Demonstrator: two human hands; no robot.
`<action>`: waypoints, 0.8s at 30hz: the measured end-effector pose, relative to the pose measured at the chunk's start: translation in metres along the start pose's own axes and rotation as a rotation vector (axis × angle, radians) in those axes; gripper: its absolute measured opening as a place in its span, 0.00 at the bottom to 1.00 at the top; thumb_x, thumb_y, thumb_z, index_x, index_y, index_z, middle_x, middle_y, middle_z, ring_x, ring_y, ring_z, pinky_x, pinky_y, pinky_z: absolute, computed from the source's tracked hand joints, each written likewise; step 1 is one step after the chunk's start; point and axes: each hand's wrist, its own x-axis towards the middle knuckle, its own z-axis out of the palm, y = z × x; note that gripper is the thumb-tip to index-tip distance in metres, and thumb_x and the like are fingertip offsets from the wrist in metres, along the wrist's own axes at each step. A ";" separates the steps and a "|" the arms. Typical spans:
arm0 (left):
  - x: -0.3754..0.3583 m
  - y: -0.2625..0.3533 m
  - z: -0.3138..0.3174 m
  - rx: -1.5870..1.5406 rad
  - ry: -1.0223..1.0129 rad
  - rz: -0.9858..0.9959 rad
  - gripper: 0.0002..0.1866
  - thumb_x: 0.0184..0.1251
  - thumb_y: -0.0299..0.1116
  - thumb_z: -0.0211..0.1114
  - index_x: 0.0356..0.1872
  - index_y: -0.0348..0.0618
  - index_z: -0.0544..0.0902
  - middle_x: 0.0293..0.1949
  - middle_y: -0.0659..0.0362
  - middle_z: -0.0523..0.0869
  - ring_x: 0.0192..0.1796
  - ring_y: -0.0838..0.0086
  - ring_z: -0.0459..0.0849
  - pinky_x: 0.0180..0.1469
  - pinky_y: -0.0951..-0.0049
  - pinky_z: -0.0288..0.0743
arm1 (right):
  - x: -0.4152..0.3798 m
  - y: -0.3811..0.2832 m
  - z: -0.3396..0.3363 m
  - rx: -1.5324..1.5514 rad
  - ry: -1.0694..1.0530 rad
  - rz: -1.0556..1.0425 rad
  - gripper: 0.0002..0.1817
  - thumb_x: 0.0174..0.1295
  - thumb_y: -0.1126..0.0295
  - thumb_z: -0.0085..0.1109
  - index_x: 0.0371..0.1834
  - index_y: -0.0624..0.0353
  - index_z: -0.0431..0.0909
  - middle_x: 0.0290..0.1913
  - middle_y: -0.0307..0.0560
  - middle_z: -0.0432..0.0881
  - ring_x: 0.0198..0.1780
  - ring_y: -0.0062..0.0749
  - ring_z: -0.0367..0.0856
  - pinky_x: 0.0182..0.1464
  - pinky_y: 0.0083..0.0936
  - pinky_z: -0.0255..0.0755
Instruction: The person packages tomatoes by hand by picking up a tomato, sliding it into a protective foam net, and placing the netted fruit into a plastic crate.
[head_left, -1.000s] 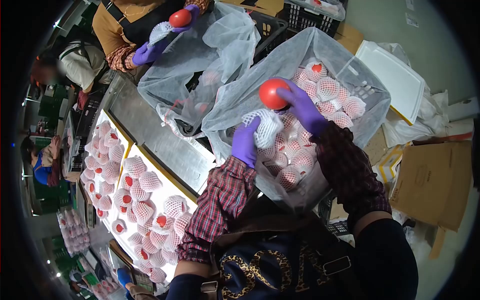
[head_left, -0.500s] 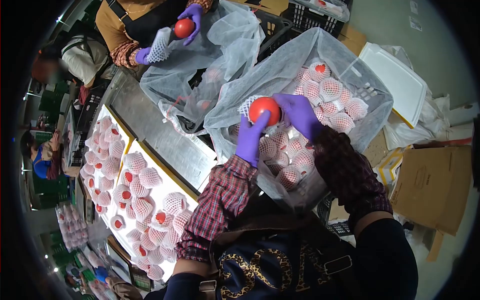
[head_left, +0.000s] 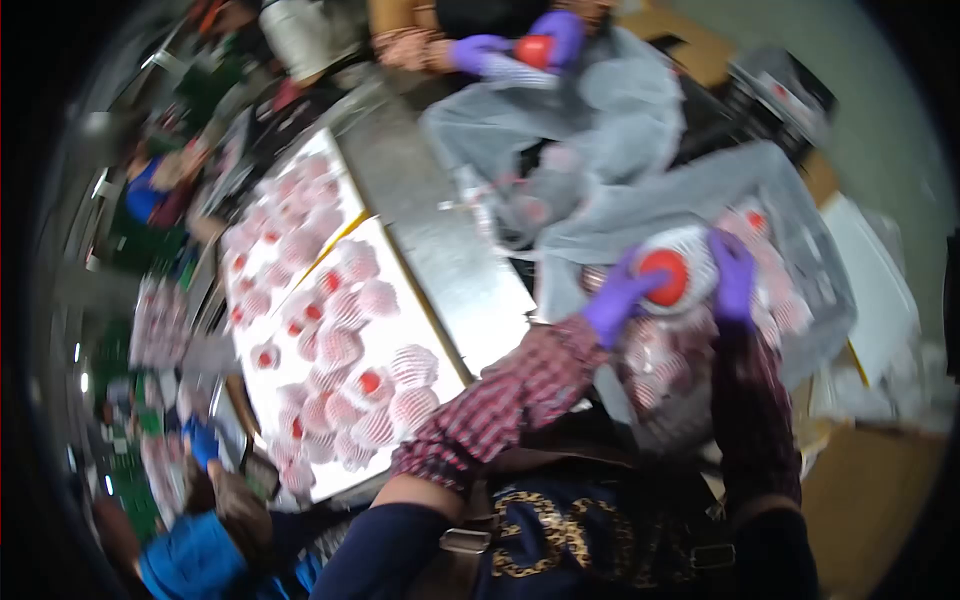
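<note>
A smooth red fruit that looks like a tomato (head_left: 662, 279) is between my two gloved hands, above the lined crate. A white foam net (head_left: 695, 248) surrounds it, leaving one red face bare. My left hand (head_left: 622, 298) is closed on its left side, with the thumb across the red skin. On the opposite side my right hand (head_left: 733, 272) grips the netted edge, its fingers partly blurred. Below, several netted fruits (head_left: 660, 375) lie in the crate, whose grey liner (head_left: 815, 215) rises around them.
White trays (head_left: 455, 365) of netted fruit stand on the left, beside a metal table (head_left: 415, 190). Across from me, a co-worker's purple-gloved hands (head_left: 560, 40) hold a red fruit and a foam net. A cardboard box (head_left: 880, 500) and a white foam lid (head_left: 870, 280) are on the right.
The foam net has come round the tomato, which was mostly bare before. My right hand has shifted onto the netted side. The whole view has swung, so everything sits further right and is blurred.
</note>
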 end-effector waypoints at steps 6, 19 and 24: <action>-0.003 0.038 -0.016 0.220 0.255 0.599 0.31 0.45 0.26 0.64 0.54 0.42 0.64 0.49 0.55 0.71 0.53 0.70 0.71 0.57 0.71 0.65 | -0.034 -0.034 0.019 -0.093 -0.359 -0.398 0.10 0.59 0.73 0.53 0.42 0.64 0.77 0.39 0.45 0.78 0.37 0.24 0.76 0.43 0.19 0.68; -0.147 0.303 -0.386 -0.356 0.836 0.857 0.23 0.59 0.51 0.54 0.53 0.54 0.72 0.51 0.60 0.76 0.52 0.63 0.75 0.50 0.68 0.74 | 0.100 0.087 -0.155 -1.325 -0.214 -0.236 0.32 0.51 0.62 0.61 0.60 0.60 0.63 0.54 0.59 0.71 0.54 0.51 0.71 0.55 0.36 0.66; -0.093 0.288 -0.338 -0.179 1.023 0.813 0.25 0.62 0.46 0.51 0.60 0.53 0.61 0.55 0.50 0.72 0.55 0.56 0.71 0.55 0.62 0.69 | 0.086 0.076 -0.133 -1.290 -0.314 -0.017 0.43 0.41 0.58 0.67 0.63 0.59 0.58 0.53 0.62 0.71 0.54 0.54 0.71 0.53 0.39 0.67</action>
